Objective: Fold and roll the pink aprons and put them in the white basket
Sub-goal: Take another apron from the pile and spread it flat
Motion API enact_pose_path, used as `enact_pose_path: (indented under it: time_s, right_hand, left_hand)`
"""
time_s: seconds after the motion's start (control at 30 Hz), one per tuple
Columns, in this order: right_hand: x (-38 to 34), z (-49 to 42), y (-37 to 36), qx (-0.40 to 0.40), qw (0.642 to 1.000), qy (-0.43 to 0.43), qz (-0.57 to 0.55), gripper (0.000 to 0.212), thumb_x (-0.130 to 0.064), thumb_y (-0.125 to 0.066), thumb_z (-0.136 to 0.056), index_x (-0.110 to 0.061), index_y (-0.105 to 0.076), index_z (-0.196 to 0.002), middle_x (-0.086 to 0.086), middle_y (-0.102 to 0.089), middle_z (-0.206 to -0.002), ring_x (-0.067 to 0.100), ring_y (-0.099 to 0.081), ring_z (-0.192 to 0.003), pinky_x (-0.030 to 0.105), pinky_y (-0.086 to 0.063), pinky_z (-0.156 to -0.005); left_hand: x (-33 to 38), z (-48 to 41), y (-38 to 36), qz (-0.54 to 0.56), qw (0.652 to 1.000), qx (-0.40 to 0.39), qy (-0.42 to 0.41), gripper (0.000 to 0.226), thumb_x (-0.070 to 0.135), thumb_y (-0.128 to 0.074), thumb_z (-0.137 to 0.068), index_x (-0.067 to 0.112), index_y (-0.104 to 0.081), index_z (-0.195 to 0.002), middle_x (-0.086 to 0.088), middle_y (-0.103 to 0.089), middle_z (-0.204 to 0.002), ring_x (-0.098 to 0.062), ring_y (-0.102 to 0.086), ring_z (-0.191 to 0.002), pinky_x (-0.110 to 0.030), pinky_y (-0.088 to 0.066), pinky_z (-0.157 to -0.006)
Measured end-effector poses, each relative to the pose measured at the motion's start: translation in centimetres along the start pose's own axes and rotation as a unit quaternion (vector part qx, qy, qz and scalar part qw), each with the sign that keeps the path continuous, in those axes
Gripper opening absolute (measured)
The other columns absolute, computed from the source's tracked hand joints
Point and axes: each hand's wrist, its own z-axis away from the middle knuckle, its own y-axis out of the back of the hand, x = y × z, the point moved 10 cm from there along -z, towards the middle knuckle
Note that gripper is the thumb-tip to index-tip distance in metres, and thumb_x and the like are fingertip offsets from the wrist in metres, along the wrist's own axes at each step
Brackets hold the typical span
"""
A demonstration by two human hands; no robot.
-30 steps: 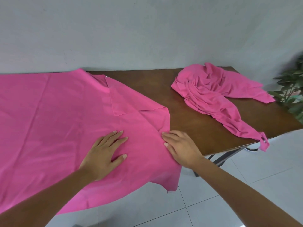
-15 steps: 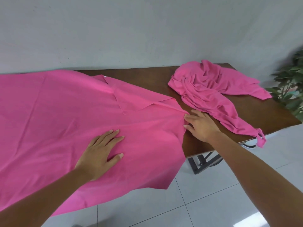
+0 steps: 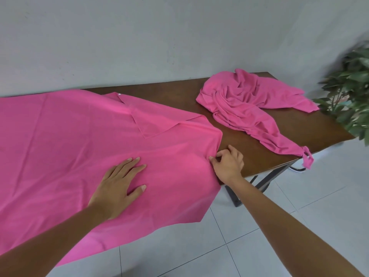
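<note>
Two hands work a pink apron spread over a brown wooden table against a pale grey wall.

The apron (image 3: 69, 148) covers the table's (image 3: 249, 148) left part and hangs over its near edge above white floor tiles (image 3: 269, 226). The left hand (image 3: 117, 184) lies flat and open on it; the right hand (image 3: 227, 162) pinches its right edge between thumb and fingertips. A second apron (image 3: 251, 104) lies crumpled at the far right, near a leafy plant (image 3: 351, 92).
</note>
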Motion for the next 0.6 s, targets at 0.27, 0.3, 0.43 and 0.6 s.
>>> enact_pose_path:
  time_s: [0.27,0.3,0.43,0.6]
  right_hand:
    - [-0.1,0.6,1.3,-0.017,0.942,-0.027,-0.335,0.017,-0.025,-0.073,-0.091,-0.015,-0.060,-0.087,0.007,-0.070,-0.104,0.027,-0.065,-0.105,0.038,-0.052,-0.094]
    - [0.1,0.7,0.7,-0.055,0.907,-0.051,-0.414,0.016,-0.023,-0.072,-0.093,-0.013,-0.060,-0.091,0.012,-0.072,-0.108,0.031,-0.067,-0.107,0.041,-0.054,-0.094]
    - [-1.2,2.7,-1.7,-0.251,0.764,-0.099,-0.586,0.042,-0.040,-0.054,-0.103,-0.011,-0.054,-0.134,0.013,-0.066,-0.131,0.029,-0.065,-0.120,0.044,-0.055,-0.094]
    - [0.1,3.8,-1.8,-0.247,0.736,-0.117,-0.619,0.043,-0.037,-0.037,-0.109,-0.010,-0.051,-0.140,0.011,-0.068,-0.129,0.025,-0.067,-0.117,0.036,-0.057,-0.088]
  left_hand:
    - [-0.1,0.0,-0.1,0.004,1.000,0.003,-0.001,0.070,0.071,-0.023,-0.096,0.039,-0.027,-0.158,0.018,-0.014,-0.167,-0.005,-0.009,-0.154,-0.041,-0.017,-0.126]
    - [-0.2,0.0,-0.1,0.005,1.000,0.003,-0.002,0.070,0.071,-0.024,-0.096,0.038,-0.027,-0.158,0.018,-0.015,-0.167,-0.006,-0.010,-0.154,-0.041,-0.017,-0.126]
    - [0.0,0.1,0.0,-0.001,1.000,0.008,-0.004,0.070,0.070,-0.024,-0.096,0.037,-0.029,-0.158,0.017,-0.017,-0.167,-0.007,-0.013,-0.154,-0.038,-0.015,-0.126]
    - [0.1,0.1,0.1,-0.007,1.000,0.010,-0.005,0.071,0.070,-0.024,-0.096,0.036,-0.030,-0.158,0.016,-0.019,-0.166,-0.008,-0.014,-0.154,-0.033,-0.010,-0.125]
